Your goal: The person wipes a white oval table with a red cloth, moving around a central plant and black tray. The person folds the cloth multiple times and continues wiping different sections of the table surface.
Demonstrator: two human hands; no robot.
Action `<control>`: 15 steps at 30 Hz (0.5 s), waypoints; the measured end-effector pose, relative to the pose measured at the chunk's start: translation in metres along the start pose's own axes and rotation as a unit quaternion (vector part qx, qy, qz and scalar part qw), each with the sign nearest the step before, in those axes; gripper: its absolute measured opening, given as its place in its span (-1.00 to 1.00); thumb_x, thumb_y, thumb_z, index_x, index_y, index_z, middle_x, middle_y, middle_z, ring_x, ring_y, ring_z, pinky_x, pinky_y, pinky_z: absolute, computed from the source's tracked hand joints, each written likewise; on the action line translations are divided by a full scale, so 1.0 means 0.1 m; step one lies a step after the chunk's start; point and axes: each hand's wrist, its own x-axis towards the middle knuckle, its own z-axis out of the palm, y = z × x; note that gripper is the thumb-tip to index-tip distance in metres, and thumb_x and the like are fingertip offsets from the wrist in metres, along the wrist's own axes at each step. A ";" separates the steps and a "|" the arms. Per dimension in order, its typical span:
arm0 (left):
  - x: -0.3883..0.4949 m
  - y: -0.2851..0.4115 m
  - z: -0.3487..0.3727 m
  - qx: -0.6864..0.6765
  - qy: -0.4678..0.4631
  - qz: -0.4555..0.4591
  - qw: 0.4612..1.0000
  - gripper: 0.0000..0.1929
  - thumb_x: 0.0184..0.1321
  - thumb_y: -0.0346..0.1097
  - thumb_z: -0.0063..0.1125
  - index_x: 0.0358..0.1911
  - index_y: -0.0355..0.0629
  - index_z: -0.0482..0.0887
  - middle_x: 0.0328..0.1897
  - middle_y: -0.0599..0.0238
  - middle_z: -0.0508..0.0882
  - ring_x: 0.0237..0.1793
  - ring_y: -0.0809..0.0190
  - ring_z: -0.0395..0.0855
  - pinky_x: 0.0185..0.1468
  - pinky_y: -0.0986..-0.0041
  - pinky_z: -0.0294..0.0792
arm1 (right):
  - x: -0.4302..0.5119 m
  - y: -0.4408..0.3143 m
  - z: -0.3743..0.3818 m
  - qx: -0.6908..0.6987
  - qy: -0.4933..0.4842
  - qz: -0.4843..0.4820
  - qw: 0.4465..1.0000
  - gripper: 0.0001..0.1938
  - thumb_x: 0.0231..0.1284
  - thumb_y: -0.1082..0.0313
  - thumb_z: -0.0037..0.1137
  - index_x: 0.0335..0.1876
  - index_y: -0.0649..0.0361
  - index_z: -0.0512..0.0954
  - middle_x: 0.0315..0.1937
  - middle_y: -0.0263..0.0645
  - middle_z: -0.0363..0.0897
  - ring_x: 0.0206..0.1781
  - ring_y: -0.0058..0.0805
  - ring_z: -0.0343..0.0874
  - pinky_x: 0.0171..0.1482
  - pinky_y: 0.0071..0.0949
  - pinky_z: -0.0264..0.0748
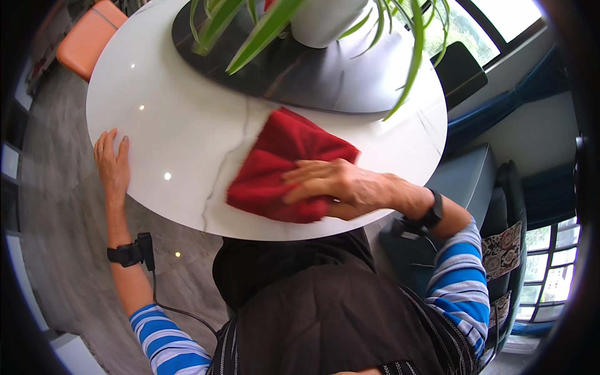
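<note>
A folded red cloth [286, 164] lies on the white marbled tabletop [178, 140], near the edge closest to me. On the cloth's right part rests my right hand [340, 187], palm down with its fingers spread over the fabric; the thumb side is partly hidden and slightly blurred. At the table's left rim, my left hand [112, 159] lies on the surface with its fingers apart and nothing in it. A dark oval marbled slab [281, 79] sits on the table beyond the cloth.
A white plant pot [326, 21] stands on the dark slab, its long green leaves [267, 35] hanging over the tabletop. An orange chair [91, 40] is at the far left, a dark chair [459, 75] at the far right. A sofa [468, 173] stands to the right.
</note>
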 end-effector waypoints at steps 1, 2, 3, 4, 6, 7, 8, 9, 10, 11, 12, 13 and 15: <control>0.01 -0.06 0.03 0.004 -0.009 -0.010 1.000 -0.54 0.43 -0.08 0.09 0.25 -0.23 0.57 0.42 0.02 0.47 0.49 -0.04 0.25 0.49 0.16 0.15 | -0.25 -0.07 -0.02 -0.006 -0.003 0.032 0.999 -0.47 -0.04 0.60 0.15 0.19 0.24 0.53 0.16 0.06 0.60 0.37 0.08 0.46 0.47 0.08 0.31; 0.02 -0.11 0.04 0.004 -0.007 0.002 1.000 -0.54 0.43 -0.07 0.09 0.25 -0.23 0.57 0.42 0.03 0.47 0.48 -0.04 0.28 0.49 0.16 0.15 | -0.50 -0.14 -0.03 -0.016 0.011 0.056 0.998 -0.45 -0.05 0.60 0.14 0.20 0.24 0.53 0.17 0.07 0.59 0.38 0.07 0.46 0.47 0.09 0.30; 0.04 -0.13 0.05 0.000 -0.004 0.011 1.000 -0.54 0.43 -0.07 0.10 0.24 -0.23 0.57 0.42 0.04 0.48 0.47 -0.04 0.30 0.48 0.15 0.16 | -0.74 -0.20 -0.04 -0.029 0.026 0.081 0.996 -0.44 -0.06 0.60 0.13 0.22 0.24 0.53 0.18 0.09 0.58 0.39 0.07 0.45 0.47 0.09 0.30; 0.06 -0.13 0.03 0.015 -0.009 0.023 1.000 -0.53 0.43 -0.07 0.09 0.25 -0.23 0.56 0.41 0.05 0.49 0.45 -0.04 0.33 0.47 0.14 0.16 | -0.98 -0.27 -0.06 -0.062 0.052 0.110 0.991 -0.51 0.02 0.58 0.17 0.18 0.24 0.56 0.12 0.07 0.63 0.35 0.01 0.51 0.46 0.05 0.33; 0.10 -0.04 -0.04 0.083 -0.036 0.008 0.996 -0.54 0.43 -0.09 0.07 0.27 -0.22 0.54 0.39 0.06 0.51 0.43 -0.03 0.37 0.45 0.10 0.17 | -1.42 -0.35 -0.20 -0.084 0.090 0.174 0.977 -0.58 0.08 0.57 0.19 0.14 0.25 0.59 0.07 0.04 0.66 0.27 -0.04 0.59 0.39 -0.04 0.43; 0.13 0.05 -0.08 0.141 -0.059 -0.015 0.988 -0.54 0.44 -0.11 0.07 0.28 -0.21 0.52 0.38 0.06 0.52 0.42 -0.02 0.38 0.44 0.09 0.18 | -1.60 -0.39 -0.24 -0.100 0.105 0.196 0.970 -0.61 0.11 0.57 0.20 0.12 0.25 0.60 0.04 0.02 0.68 0.23 -0.07 0.62 0.35 -0.09 0.48; 0.18 0.17 -0.13 0.155 -0.084 -0.021 0.984 -0.54 0.44 -0.11 0.07 0.28 -0.21 0.52 0.37 0.05 0.53 0.42 -0.03 0.38 0.42 0.08 0.19 | -1.74 -0.40 -0.33 -0.061 0.136 0.232 0.961 -0.66 0.14 0.58 0.24 0.07 0.25 0.63 -0.03 -0.03 0.72 0.09 -0.14 0.69 0.18 -0.22 0.60; 0.23 0.29 -0.20 0.172 -0.109 -0.028 0.979 -0.54 0.44 -0.11 0.06 0.29 -0.21 0.51 0.37 0.05 0.53 0.42 -0.03 0.38 0.41 0.06 0.21 | -1.84 -0.40 -0.39 -0.042 0.175 0.242 0.953 -0.58 0.11 0.62 0.24 0.14 0.25 0.61 -0.07 -0.05 0.72 0.04 -0.16 0.70 0.07 -0.26 0.62; 0.30 0.49 -0.22 0.192 -0.122 -0.028 0.973 -0.54 0.44 -0.11 0.06 0.29 -0.21 0.51 0.36 0.04 0.53 0.42 -0.03 0.39 0.40 0.05 0.22 | -1.93 -0.42 -0.42 -0.019 0.198 0.257 0.946 -0.53 0.10 0.62 0.24 0.20 0.24 0.58 -0.06 -0.06 0.71 0.02 -0.15 0.70 0.07 -0.27 0.62; 0.40 0.69 -0.18 0.162 -0.121 0.018 0.979 -0.54 0.44 -0.11 0.06 0.29 -0.21 0.51 0.36 0.04 0.53 0.42 -0.04 0.39 0.40 0.05 0.22 | -1.97 -0.41 -0.44 0.005 0.231 0.279 0.932 -0.48 0.10 0.62 0.25 0.26 0.22 0.55 -0.04 -0.06 0.71 0.00 -0.15 0.71 0.06 -0.27 0.63; 0.37 0.87 -0.19 0.134 -0.105 0.069 0.983 -0.54 0.43 -0.10 0.07 0.29 -0.21 0.51 0.36 0.03 0.53 0.41 -0.04 0.40 0.40 0.06 0.21 | -2.01 -0.43 -0.39 -0.025 0.210 0.222 0.952 -0.36 0.11 0.56 0.26 0.40 0.19 0.44 0.10 -0.03 0.65 0.13 -0.11 0.65 0.17 -0.27 0.58; 0.44 1.08 -0.20 0.127 -0.114 0.088 0.981 -0.53 0.43 -0.10 0.07 0.29 -0.21 0.51 0.36 0.02 0.53 0.41 -0.04 0.40 0.40 0.06 0.21 | -2.03 -0.42 -0.38 -0.021 0.161 0.226 0.961 -0.19 0.01 0.39 0.39 0.48 0.15 0.33 0.41 -0.06 0.41 0.51 -0.09 0.31 0.52 -0.04 0.21; 0.54 1.52 -0.01 0.025 -0.137 0.137 0.981 -0.50 0.43 -0.07 0.07 0.31 -0.21 0.49 0.36 -0.03 0.52 0.40 -0.08 0.39 0.44 0.07 0.16 | -2.06 -0.38 -0.25 -0.174 0.054 0.199 0.963 -0.05 -0.11 0.29 0.48 0.53 -0.02 0.27 0.52 -0.10 0.23 0.62 -0.02 0.04 0.60 0.17 -0.09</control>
